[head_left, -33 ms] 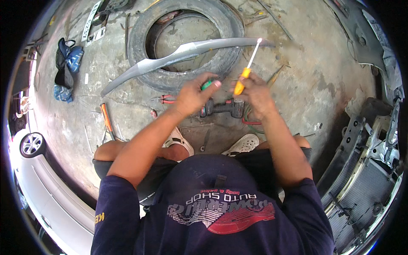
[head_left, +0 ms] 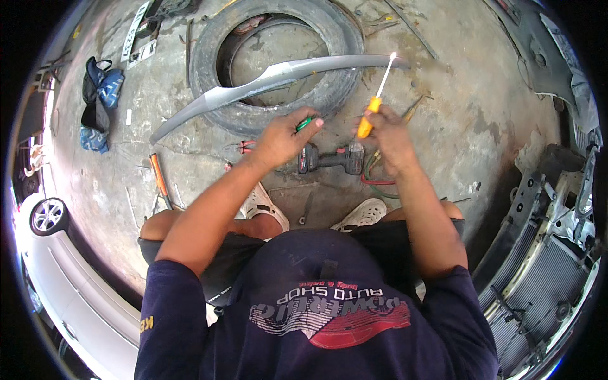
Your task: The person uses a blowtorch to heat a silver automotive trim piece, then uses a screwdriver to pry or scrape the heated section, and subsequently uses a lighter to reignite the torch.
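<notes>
Concrete floor (head_left: 475,145) underlies tire (head_left: 347,38); before it, left hand (head_left: 285,134) grasps green object (head_left: 304,123); right hand (head_left: 392,134) grasps yellow-handled screwdriver (head_left: 373,107).

The left hand (head_left: 282,138) partly conceals the green object (head_left: 304,123). Beyond this grip, the upper frame edge crops the tyre (head_left: 346,38).

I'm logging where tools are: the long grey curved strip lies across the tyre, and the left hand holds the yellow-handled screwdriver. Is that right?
Not quite: the head view shows the right hand holding the yellow-handled screwdriver. The long grey curved strip does lie across the tyre.
</notes>
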A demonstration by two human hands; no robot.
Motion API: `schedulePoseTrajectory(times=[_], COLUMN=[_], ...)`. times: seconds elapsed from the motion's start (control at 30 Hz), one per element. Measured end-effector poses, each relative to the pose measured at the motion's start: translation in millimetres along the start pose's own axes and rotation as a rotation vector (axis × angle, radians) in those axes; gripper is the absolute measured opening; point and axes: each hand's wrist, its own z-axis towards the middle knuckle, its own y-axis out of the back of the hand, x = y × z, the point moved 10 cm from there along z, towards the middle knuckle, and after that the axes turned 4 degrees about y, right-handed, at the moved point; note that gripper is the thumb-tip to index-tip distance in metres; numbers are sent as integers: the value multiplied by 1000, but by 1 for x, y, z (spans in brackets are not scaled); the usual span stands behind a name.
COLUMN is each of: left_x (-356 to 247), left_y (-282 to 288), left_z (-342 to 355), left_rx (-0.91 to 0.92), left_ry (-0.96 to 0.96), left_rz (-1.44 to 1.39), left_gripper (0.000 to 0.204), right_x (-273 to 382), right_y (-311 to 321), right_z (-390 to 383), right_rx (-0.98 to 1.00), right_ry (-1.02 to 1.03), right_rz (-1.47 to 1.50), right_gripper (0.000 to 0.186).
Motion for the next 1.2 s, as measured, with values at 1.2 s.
schedulePoseTrajectory(times=[1.2], left_x=[-136], left_y=[185], left_z=[-110], left_rx=[212], left_ry=[253], left_rz=[-126], left_gripper=[80], right_x=[259], right_y=[2], right_z=[-138], right_rx=[416], right_ry=[943], right_rz=[467], right_gripper=[54])
